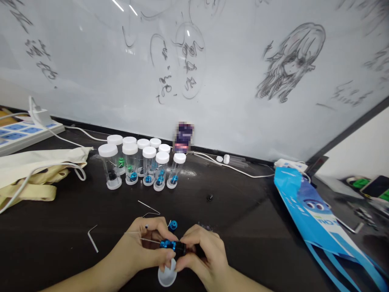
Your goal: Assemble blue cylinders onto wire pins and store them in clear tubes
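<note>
My left hand (152, 243) pinches a small blue metal part (167, 244) between thumb and fingers. A thin pale rod (150, 240) runs from that part leftward across the hand; what it is I cannot make out. My right hand (203, 251) grips the black cylindrical piece (180, 248) that meets the blue part end to end. Behind the fingers sits another blue knurled piece (173, 225). Just below the hands is a white round cap (167, 276), hollow side up, partly hidden by fingertips.
Clear tubes with white lids (148, 166), several holding blue, green or black parts, stand at the back. Hex keys (92, 239) and a small black screw (209, 197) lie on the dark table. A blue bag (291, 202) is right, a cloth bag (36, 174) left.
</note>
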Motion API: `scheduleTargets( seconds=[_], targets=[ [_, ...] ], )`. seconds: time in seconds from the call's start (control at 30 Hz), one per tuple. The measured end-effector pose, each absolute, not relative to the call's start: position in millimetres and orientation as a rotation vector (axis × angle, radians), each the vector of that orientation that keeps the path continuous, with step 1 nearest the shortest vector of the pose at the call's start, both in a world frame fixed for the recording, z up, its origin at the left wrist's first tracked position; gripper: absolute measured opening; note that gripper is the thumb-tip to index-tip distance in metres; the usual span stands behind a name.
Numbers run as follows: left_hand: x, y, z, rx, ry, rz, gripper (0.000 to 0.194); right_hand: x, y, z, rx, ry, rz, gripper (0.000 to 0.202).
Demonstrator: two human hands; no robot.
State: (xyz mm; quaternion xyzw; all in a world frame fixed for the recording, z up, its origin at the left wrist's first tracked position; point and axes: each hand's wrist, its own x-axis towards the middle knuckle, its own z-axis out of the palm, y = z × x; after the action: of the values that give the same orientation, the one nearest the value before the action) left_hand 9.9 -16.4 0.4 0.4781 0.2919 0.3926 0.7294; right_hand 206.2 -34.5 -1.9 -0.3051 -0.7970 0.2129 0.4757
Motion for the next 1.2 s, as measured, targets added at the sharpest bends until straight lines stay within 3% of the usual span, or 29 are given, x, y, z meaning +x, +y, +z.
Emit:
scheduleTargets(
  seconds=[0.13, 0.33, 0.8, 1.03, 1.2],
  targets=[
    [9.5, -16.1, -2.3, 1.065, 0.629, 0.847, 0.015, 206.8, -32.9, -2.3, -0.820, -1.984, 0.591, 0.030],
    [9.1, -14.3, -4.3, 1.068, 0.647, 0.867, 0.015, 204.9, -33.0, -1.9, -0.759, -1.949, 0.506, 0.025],
    [13.6, -14.8, -7.2, 1.008, 0.688, 0.904, 0.017, 207.6, -33.7, 6.7, -0.923, -2.083, 0.721, 0.058],
    [11.6, -13.5, -2.9, 0.922, 0.749, 0.975, 0.016, 205.6, -36.7, 7.6, -0.939, -2.013, 0.584, 0.025],
    [11.6, -14.4, -1.3, 0.931, 0.727, 0.967, 0.015, 207.0, -36.8, 3.9, -0.855, -2.029, 0.553, 0.023]
  ],
)
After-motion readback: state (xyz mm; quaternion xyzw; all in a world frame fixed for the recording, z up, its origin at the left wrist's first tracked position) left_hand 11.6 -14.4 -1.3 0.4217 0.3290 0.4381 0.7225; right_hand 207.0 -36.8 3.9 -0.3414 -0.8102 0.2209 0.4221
